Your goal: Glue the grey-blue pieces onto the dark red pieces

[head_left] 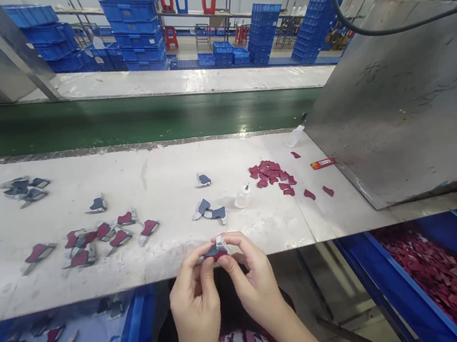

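Note:
Both hands meet at the table's front edge around one small moulded part (220, 245) in grey-white and dark blue, with a dark red piece on its near side. My left hand (195, 296) pinches its left end between thumb and fingers. On its right end, my right hand (255, 285) presses with thumb and index finger. Fingers cover much of the part. Just beyond the hands lie a few grey-and-blue parts (218, 213) and a small clear bottle with a thin tip (242, 197). Loose dark red pieces (269, 172) are heaped to the right.
Parts with red faces (82, 257) lie at left, with blue-faced ones (24, 189) behind. A blue bin of parts (141, 339) stands below left, a bin of red pieces (448, 276) below right. A metal panel (416, 96) bounds the right side. A green conveyor belt (141, 118) runs behind.

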The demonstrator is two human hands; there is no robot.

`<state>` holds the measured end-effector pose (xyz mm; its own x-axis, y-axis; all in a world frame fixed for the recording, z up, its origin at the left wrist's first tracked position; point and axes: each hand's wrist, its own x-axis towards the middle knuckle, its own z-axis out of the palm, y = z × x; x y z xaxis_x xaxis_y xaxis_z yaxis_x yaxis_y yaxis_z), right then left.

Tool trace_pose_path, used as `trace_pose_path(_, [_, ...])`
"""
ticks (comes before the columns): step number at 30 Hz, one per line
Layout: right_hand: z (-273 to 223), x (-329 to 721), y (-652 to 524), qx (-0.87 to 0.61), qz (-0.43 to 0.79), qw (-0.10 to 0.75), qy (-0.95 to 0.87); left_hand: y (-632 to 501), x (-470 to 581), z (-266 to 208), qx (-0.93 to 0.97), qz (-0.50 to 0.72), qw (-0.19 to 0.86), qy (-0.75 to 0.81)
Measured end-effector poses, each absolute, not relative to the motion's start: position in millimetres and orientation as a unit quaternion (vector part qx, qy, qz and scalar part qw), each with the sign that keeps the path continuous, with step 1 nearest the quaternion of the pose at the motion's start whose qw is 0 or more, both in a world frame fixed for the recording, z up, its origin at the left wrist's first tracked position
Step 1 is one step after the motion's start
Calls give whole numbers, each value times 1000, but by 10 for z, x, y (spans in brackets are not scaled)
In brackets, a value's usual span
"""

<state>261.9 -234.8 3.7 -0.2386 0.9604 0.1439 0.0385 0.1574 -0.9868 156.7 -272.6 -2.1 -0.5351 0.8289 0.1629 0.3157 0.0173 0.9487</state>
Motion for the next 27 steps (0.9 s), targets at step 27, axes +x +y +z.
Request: trace_pose_path(27, [-86,2742,-2130,-377,732,389,-413,-2527,1209,-166,483,499,433,575])
